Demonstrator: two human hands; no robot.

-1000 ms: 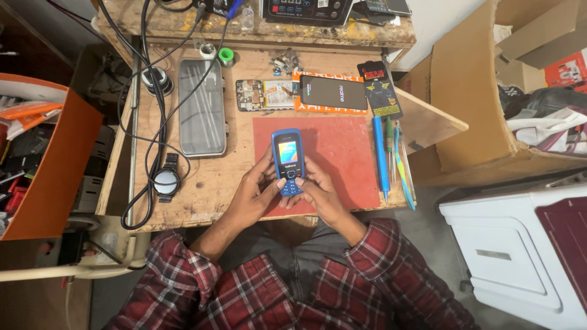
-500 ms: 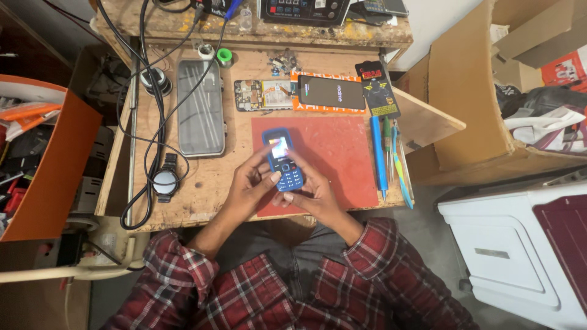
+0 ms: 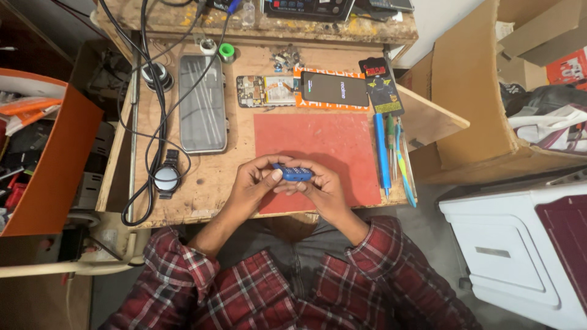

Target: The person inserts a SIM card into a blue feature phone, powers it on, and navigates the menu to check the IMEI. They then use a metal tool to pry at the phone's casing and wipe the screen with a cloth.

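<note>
I grip a small blue keypad phone [image 3: 293, 173] edge-up between both hands, my left hand [image 3: 254, 182] and right hand [image 3: 318, 186] pinching its ends, over the near edge of the red rubber mat [image 3: 330, 143]. Farther off lies a black smartphone [image 3: 334, 90] on the wooden bench [image 3: 241, 153].
</note>
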